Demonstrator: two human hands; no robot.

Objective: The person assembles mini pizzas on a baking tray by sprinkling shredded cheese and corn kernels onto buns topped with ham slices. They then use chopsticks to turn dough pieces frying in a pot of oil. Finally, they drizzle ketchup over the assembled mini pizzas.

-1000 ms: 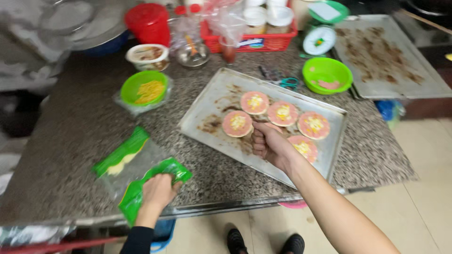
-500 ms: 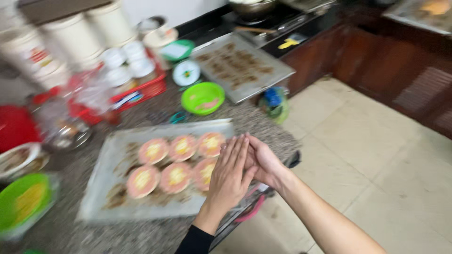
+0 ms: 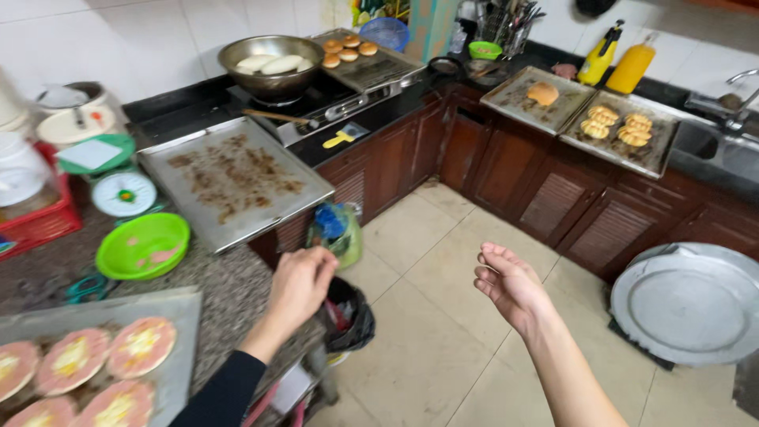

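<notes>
Hands apart, both empty: left hand (image 3: 299,278) mid-frame beside surface (image 3: 237,289) edge, right hand (image 3: 510,283) over floor | nearest: tray (image 3: 95,316) of pink rounds (image 3: 142,346), lower left | risk: sleeve may snag overhanging tray, tipping it.

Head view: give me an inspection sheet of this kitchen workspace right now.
Surface: speckled stone counter at left, dark counter along the back.
Job's things: tray of pink rounds with yellow centres at lower left; neither hand touches it.
Clutter: green bowl, soiled empty baking tray, kitchen scale, red basket, scissors.
Hands: left hand loosely curled and empty over the counter edge; right hand open, palm up, empty over the floor.
Cables: nothing seen.
Surroundings: pan on the stove, trays of baked buns, round metal tray on the floor, black bin bag, tiled floor.
</notes>
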